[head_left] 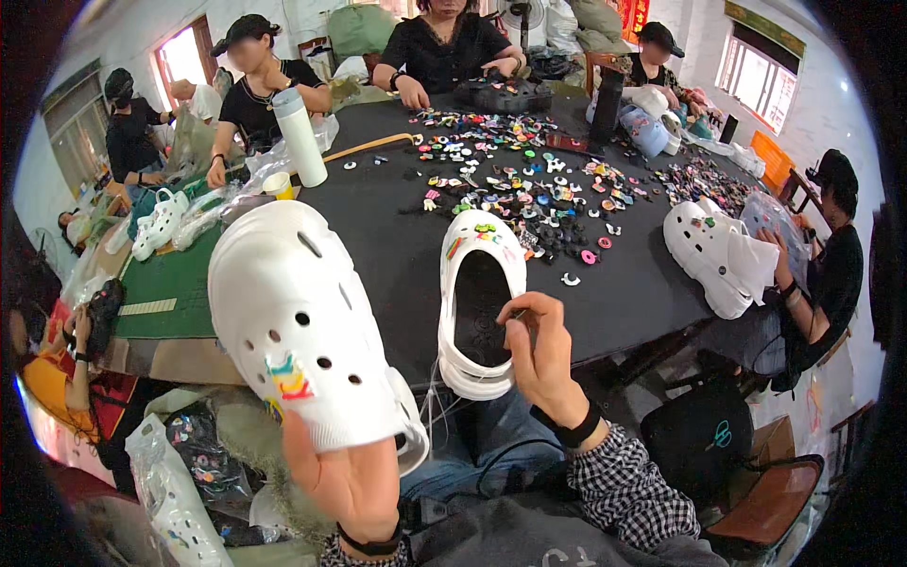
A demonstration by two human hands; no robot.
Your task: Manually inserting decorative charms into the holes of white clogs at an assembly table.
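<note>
My left hand [351,477] holds up a large white clog [283,274], its fingers hidden inside the shoe and its thumb along the side. Colourful charms [286,376] sit in some of this clog's holes, while other holes are bare. A second white clog [444,312] stands on the table edge, toe pointing away, with several charms on its toe. Beside its right rim is my right hand [540,359], fingers curled and thumb close to the forefinger. Whatever may be between those fingertips is too small to make out. Thin clear strands hang near the clog's heel.
Loose charms [520,180] cover the middle of the black table [378,227]. A white bottle [299,142] and yellow cup [278,185] stand at the left. Another charmed white clog [704,241] lies at the right. Several people sit around the table. A bagged clog [175,491] lies at lower left.
</note>
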